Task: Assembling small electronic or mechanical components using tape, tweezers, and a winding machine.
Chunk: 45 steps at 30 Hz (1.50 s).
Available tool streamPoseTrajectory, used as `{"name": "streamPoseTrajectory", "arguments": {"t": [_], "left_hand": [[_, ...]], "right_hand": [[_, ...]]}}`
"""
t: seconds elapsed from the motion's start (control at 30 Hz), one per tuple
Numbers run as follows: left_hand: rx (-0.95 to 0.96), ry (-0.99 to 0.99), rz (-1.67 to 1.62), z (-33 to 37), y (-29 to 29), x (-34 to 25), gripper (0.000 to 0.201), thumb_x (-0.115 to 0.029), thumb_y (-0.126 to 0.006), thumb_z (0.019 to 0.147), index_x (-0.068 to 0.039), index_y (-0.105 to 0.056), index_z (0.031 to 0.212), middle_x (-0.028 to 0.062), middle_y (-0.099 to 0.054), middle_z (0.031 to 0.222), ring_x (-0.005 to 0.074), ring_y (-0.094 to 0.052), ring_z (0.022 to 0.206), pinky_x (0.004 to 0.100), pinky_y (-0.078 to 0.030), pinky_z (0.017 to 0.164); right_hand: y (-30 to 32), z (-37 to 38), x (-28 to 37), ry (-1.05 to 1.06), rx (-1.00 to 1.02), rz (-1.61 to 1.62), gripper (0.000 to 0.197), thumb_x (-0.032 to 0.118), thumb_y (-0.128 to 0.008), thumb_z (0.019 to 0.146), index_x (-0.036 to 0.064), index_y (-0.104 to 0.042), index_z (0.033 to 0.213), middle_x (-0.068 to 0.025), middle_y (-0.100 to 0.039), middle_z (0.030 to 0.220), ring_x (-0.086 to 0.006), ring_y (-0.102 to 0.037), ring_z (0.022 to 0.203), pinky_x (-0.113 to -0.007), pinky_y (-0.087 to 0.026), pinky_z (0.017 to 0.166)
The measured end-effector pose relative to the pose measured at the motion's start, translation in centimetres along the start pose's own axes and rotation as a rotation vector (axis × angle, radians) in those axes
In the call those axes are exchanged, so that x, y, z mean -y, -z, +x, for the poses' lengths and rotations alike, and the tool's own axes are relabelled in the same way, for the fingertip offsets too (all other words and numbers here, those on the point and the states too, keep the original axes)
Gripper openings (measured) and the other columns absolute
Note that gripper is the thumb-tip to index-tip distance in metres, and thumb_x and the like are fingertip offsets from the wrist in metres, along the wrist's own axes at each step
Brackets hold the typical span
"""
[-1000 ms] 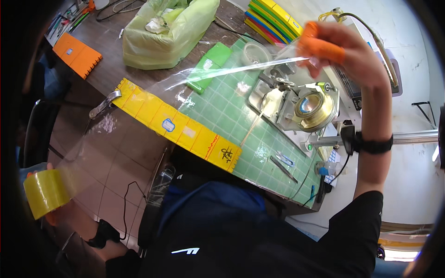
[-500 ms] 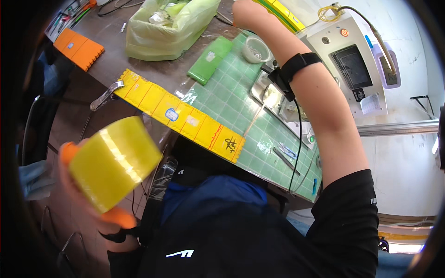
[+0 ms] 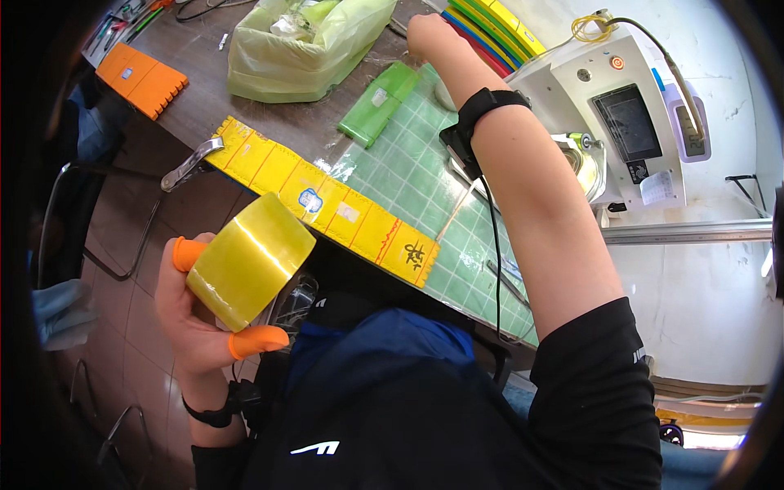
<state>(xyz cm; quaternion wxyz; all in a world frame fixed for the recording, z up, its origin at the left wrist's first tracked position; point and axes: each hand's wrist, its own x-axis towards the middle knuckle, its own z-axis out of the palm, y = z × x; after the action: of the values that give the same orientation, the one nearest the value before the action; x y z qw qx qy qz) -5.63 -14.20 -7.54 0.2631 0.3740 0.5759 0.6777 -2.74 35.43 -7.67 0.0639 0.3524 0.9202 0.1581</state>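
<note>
A wide roll of yellowish packing tape (image 3: pixel 251 260) is in my left hand (image 3: pixel 194 331). Orange finger cots cover its thumb and a finger, which grip the roll. The roll is held off the near table edge, beside a long yellow folded strip (image 3: pixel 327 211) with scalloped ends. My right hand (image 3: pixel 431 37) reaches to the far side of the table, close to a stack of coloured strips (image 3: pixel 490 37). Its fingers are hidden, so whether it holds anything does not show. A green folded piece (image 3: pixel 378 104) lies below that hand.
A bin with a pale green liner (image 3: pixel 306 61) stands at the back left. An orange folded piece (image 3: pixel 141 80) lies at the left edge. A metal clamp (image 3: pixel 192 163) grips the table edge. At right stands a white machine with a screen (image 3: pixel 627 122); tweezers (image 3: pixel 508 282) lie on the green mat (image 3: pixel 392 175).
My left hand has brought the tape roll right and slightly up, toward the yellow strip. My right forearm has shifted left, now covering the small white bowl and uncovering more of the coloured stack.
</note>
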Motion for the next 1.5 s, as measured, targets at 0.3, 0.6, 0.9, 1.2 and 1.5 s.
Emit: {"name": "streamPoseTrajectory", "arguments": {"t": [0.3,0.6,0.9,1.2,1.5], "left_hand": [[0.166,-0.081,0.086,0.7,-0.1,1.3,0.08,-0.042,-0.105,0.059,-0.006,-0.056,0.11,0.0032,-0.061,0.095,0.0103,-0.059,0.083,0.023,-0.044,0.073],[0.148,-0.074,0.104,0.4,-0.7,1.9,0.071,-0.039,-0.104,0.061,-0.006,-0.058,0.104,0.0026,-0.063,0.088,0.0082,-0.058,0.076,0.0225,-0.045,0.069],[0.182,-0.056,0.216,-0.3,-0.5,2.0,0.068,-0.036,-0.104,0.061,-0.007,-0.058,0.101,0.0028,-0.066,0.086,0.0086,-0.063,0.074,0.0222,-0.047,0.067],[0.191,-0.052,0.267,-0.8,-0.9,2.0,0.066,-0.035,-0.103,0.062,-0.007,-0.058,0.101,0.0033,-0.066,0.087,0.0089,-0.064,0.075,0.022,-0.047,0.068],[0.144,-0.017,0.217,-2.0,-1.0,2.6,0.061,-0.032,-0.101,0.066,-0.006,-0.058,0.101,0.0023,-0.064,0.084,0.0082,-0.06,0.07,0.0221,-0.045,0.064]], "right_hand": [[-2.1,-0.5,0.1,-0.043,-0.054,0.106,0.028,0.011,-0.079,0.077,-0.0022,-0.079,0.102,-0.0268,-0.075,0.109,-0.0392,-0.074,0.106,-0.046,-0.061,0.092],[-3.2,0.5,-0.7,0.009,-0.014,0.074,0.034,0.018,-0.079,0.078,-0.0046,-0.077,0.103,-0.0268,-0.075,0.107,-0.0393,-0.074,0.104,-0.047,-0.061,0.09],[-1.9,-0.6,-0.3,-0.099,0.064,0.149,0.033,0.017,-0.079,0.078,-0.0001,-0.077,0.107,-0.024,-0.073,0.114,-0.038,-0.073,0.107,-0.046,-0.06,0.091],[-2.7,0.1,-1.2,-0.163,0.124,0.226,0.038,0.012,-0.072,0.087,0.0024,-0.074,0.123,-0.0241,-0.069,0.131,-0.0386,-0.069,0.12,-0.046,-0.057,0.101],[-0.7,-1.3,-0.1,-0.065,0.256,0.205,0.039,0.017,-0.072,0.088,0.0065,-0.074,0.125,-0.0203,-0.07,0.131,-0.0377,-0.068,0.122,-0.049,-0.057,0.1]]}}
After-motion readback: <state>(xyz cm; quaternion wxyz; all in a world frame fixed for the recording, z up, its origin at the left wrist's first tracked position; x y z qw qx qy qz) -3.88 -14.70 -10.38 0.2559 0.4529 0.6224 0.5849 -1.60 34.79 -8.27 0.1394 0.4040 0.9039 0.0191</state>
